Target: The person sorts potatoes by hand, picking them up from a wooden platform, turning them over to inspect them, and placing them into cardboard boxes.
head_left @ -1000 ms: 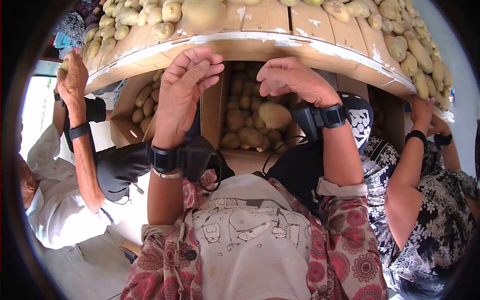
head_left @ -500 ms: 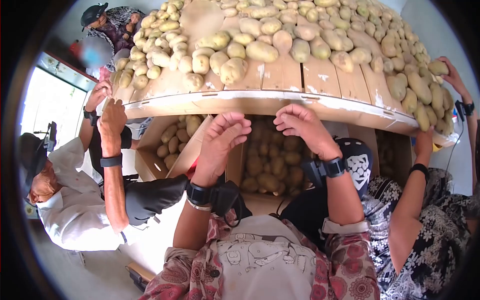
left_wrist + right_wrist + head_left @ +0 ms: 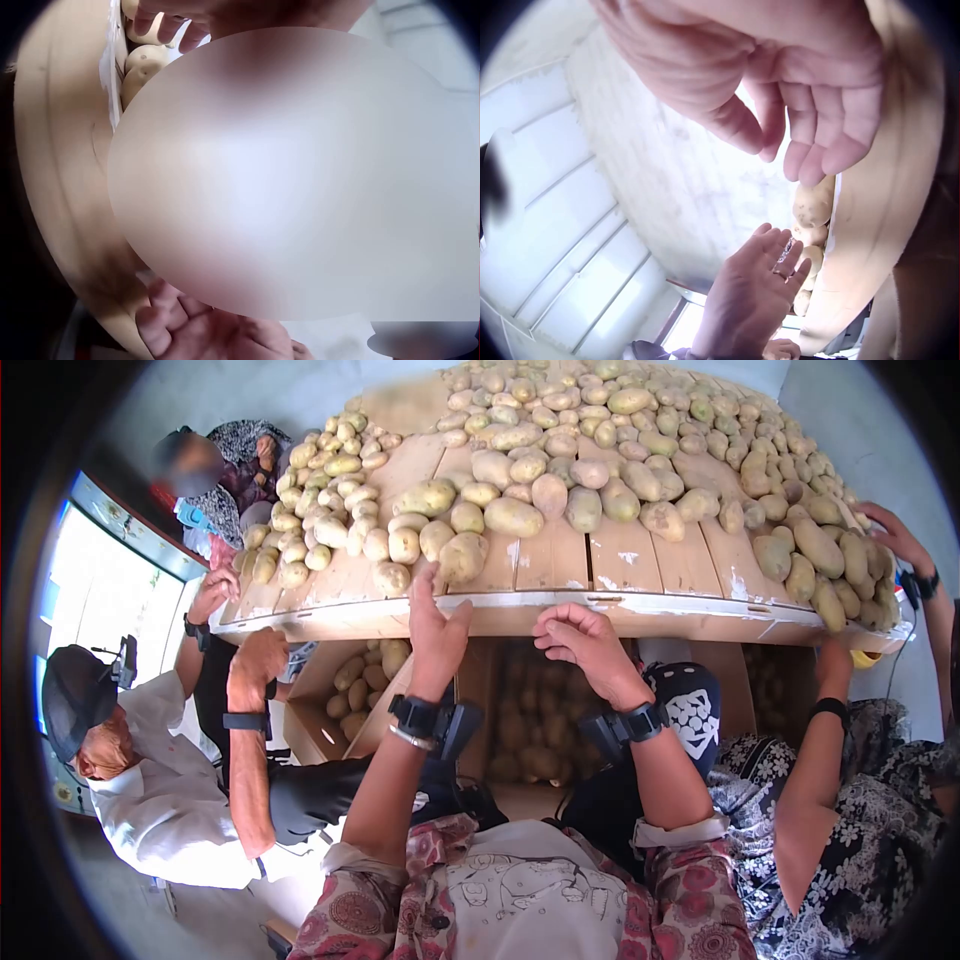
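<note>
In the head view my left hand reaches up over the table's white-painted front edge, fingers straight. Its fingertips are right at a large knobbly potato in the front row. My right hand hovers in front of the same edge with loosely bent fingers and nothing in them; the right wrist view also shows the right hand holding nothing. Below both hands, a cardboard box contains potatoes in shadow. A large blur hides most of the left wrist view, leaving part of the left hand at the top.
Many potatoes spread across the cardboard-covered tabletop. To the left, a person in a white shirt has both hands by the table edge. On the right sits a person in a patterned garment. Another box of potatoes stands at lower left.
The head view has tilted up, showing more of the tabletop. My left hand has risen to the front-row potato. A blurred potato seen over the box a second ago no longer shows there.
</note>
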A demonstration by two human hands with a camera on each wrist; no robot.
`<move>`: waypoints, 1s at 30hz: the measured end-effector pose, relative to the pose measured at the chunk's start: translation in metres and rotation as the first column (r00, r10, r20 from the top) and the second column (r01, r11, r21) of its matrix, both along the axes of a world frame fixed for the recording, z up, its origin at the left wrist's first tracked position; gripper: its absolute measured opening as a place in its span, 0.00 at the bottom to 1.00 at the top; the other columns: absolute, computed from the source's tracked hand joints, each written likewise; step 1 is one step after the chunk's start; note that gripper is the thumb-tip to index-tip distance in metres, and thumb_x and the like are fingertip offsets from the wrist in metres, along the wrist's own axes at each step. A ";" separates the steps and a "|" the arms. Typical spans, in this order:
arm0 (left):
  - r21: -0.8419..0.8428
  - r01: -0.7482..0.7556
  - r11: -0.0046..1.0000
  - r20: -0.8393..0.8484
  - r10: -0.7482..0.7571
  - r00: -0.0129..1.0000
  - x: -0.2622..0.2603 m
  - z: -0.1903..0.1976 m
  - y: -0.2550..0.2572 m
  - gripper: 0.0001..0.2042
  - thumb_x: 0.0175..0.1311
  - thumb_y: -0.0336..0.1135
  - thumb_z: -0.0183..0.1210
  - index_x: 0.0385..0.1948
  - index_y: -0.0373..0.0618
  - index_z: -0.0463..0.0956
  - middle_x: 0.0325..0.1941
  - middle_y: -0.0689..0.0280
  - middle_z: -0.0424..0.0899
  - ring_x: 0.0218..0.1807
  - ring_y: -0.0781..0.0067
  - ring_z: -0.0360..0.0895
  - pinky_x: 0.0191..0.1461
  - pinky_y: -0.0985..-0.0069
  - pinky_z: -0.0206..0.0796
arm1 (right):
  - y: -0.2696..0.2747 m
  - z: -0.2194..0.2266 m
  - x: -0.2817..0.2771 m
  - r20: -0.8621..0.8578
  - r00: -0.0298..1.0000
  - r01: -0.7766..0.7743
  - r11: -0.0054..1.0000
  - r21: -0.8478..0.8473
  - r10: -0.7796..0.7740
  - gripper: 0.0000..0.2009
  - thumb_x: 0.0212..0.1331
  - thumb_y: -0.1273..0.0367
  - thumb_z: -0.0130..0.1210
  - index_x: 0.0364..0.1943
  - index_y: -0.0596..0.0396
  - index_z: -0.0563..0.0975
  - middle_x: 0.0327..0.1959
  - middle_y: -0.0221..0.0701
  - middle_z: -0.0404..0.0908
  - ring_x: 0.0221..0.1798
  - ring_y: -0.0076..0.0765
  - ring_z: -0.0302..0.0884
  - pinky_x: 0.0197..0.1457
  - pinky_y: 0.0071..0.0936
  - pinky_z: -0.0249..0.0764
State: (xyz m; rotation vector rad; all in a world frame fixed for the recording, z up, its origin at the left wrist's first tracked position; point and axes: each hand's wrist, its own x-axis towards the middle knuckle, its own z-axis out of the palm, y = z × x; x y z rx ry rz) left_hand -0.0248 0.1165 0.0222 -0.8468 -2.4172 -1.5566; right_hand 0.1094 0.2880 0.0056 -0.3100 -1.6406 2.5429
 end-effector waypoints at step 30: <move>0.217 0.080 0.973 0.695 -0.211 0.687 0.031 0.026 0.035 0.21 0.62 0.54 0.48 0.42 0.43 0.70 0.28 0.65 0.76 0.15 0.80 0.65 0.17 0.83 0.57 | -0.007 -0.003 0.000 -0.080 0.981 0.180 0.984 0.006 -0.179 0.23 0.61 0.65 0.54 0.59 0.52 0.64 0.52 0.35 0.70 0.50 0.26 0.71 0.47 0.24 0.72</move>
